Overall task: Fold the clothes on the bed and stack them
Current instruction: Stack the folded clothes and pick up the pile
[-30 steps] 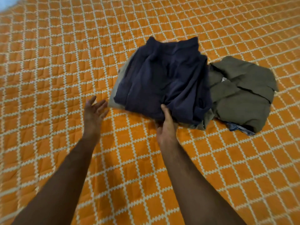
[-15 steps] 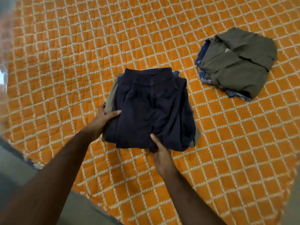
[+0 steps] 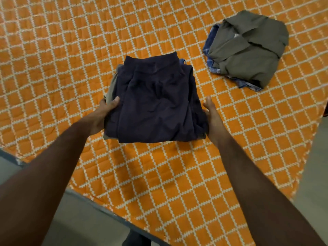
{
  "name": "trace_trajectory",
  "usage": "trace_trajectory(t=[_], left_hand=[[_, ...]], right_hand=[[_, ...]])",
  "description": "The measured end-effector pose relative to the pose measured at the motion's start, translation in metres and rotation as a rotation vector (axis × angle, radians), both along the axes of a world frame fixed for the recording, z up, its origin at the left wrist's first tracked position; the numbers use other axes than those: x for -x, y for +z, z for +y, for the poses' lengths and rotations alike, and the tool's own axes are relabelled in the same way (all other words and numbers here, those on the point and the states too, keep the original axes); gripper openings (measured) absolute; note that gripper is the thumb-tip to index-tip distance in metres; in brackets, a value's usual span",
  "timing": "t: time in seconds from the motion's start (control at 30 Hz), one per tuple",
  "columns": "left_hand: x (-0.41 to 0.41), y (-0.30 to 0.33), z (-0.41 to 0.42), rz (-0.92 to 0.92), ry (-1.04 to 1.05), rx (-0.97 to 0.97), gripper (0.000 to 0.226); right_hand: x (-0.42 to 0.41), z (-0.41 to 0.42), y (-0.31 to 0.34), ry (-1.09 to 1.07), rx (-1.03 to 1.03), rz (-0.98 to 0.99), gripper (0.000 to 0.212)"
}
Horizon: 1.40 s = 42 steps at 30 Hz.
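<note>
The person stands at the corner of the bed (image 3: 74,55), both arms reaching out over the orange quilt to a folded pile whose top piece is a dark navy garment (image 3: 156,102). A grey-green piece (image 3: 110,89) peeks out along the pile's left edge, and a sliver of blue shows at the top right.

The left hand (image 3: 104,114) grips the pile's left side, thumb lying on top of the navy cloth and the fingers tucked out of sight underneath. The right hand (image 3: 212,115) is against the right side, thumb up along the edge; its fingers seem to go under the pile, though I cannot see them, so how firmly it holds is a guess.

Well apart, toward the far right, a second pile sits with an olive garment (image 3: 248,48) on top and a blue checked one (image 3: 211,55) under it.

To my eye the folding looks done and this is the stacking step: two piles, not yet one. The next move calls for lifting the navy pile level from both sides so the layers do not slide, then setting it squarely on the olive pile.
</note>
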State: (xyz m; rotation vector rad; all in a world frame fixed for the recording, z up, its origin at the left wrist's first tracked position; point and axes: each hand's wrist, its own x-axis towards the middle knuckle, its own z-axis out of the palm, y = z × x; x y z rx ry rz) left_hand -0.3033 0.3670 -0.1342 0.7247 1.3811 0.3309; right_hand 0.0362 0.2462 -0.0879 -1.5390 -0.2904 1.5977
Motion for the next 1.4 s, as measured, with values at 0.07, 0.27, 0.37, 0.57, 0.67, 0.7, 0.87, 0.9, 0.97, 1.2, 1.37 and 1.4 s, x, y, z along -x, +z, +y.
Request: trace_trajectory(t=[0.07,0.27,0.37,0.57,0.67,0.7,0.87,0.9,0.97,1.2,1.37,1.4], left_hand=[[-0.004,0.001,0.001,0.037,-0.028,-0.002,0.148],[-0.014,0.000,0.003,0.158,-0.052,-0.019,0.157],[-0.016,-0.009,-0.003,0.183,0.020,-0.022,0.141],[-0.009,-0.009,-0.058,0.069,0.069,0.107,0.105],[0.006,0.010,-0.112,0.037,0.038,0.084,0.091],[0.011,0.014,-0.127,0.060,0.038,0.068,0.091],[0.040,0.060,-0.205,0.065,0.089,0.013,0.069],[0.048,0.079,-0.220,0.054,0.099,0.007,0.062],[0.059,0.102,-0.239,0.059,0.123,-0.005,0.062],[0.111,0.224,-0.306,0.079,0.283,-0.085,0.051],[0.166,0.285,-0.337,0.092,0.418,-0.193,0.057],[0.179,0.297,-0.343,0.100,0.462,-0.219,0.059]], right_hand=[[0.000,0.036,-0.002,0.240,-0.053,0.033,0.040],[0.016,0.073,-0.055,0.437,-0.004,-0.312,0.126],[0.018,0.064,-0.066,0.336,0.037,-0.302,0.122],[0.030,0.019,-0.050,0.225,0.047,-0.251,0.082],[0.046,-0.036,-0.022,0.264,0.126,-0.159,0.056],[0.051,-0.052,-0.015,0.261,0.140,-0.129,0.052],[0.080,-0.124,0.034,0.248,0.169,-0.103,0.063],[0.088,-0.135,0.049,0.265,0.160,-0.079,0.062],[0.096,-0.148,0.072,0.280,0.149,-0.067,0.059],[0.144,-0.168,0.178,0.433,0.045,-0.044,0.059],[0.203,-0.149,0.234,0.586,-0.055,-0.047,0.055],[0.221,-0.142,0.245,0.625,-0.075,-0.044,0.056]])
